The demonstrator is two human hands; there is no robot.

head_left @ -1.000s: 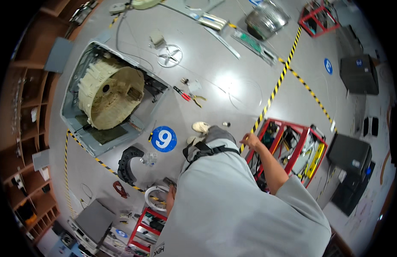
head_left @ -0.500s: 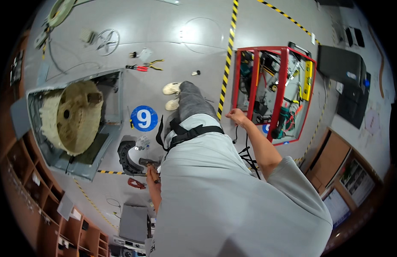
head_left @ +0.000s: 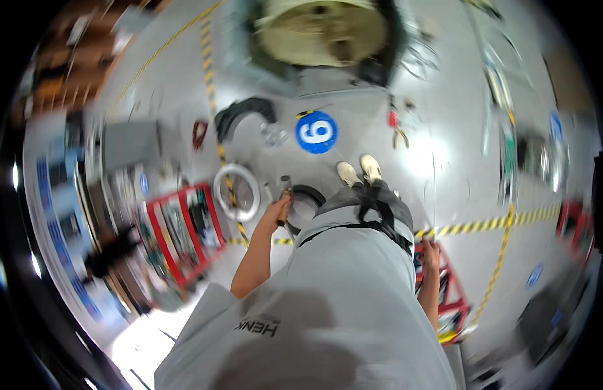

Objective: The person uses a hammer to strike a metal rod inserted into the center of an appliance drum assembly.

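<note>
My left hand (head_left: pixel 277 211) is closed around a hammer (head_left: pixel 286 185) with a metal head, held upright over the floor at my left. A second thin shaft shows beside it. Just beyond are a white ring (head_left: pixel 254 188) and a black ring (head_left: pixel 312 194) on the floor. My right hand (head_left: pixel 430 252) hangs at my right hip with curled fingers, above a red tool cart (head_left: pixel 454 292); what it holds, if anything, is too small to make out.
A cream drum in a metal casing (head_left: pixel 321 32) lies ahead, with a curved black part (head_left: pixel 243 110), pliers (head_left: pixel 396 127) and a blue floor marker (head_left: pixel 316 132) nearer me. Another red cart (head_left: pixel 184 231) stands at left, metal parts (head_left: pixel 509 162) at right.
My view has swung leftward: the drum has shifted from the left to top centre, and the right cart downward. My left hand with the hammer now shows farther out from my body.
</note>
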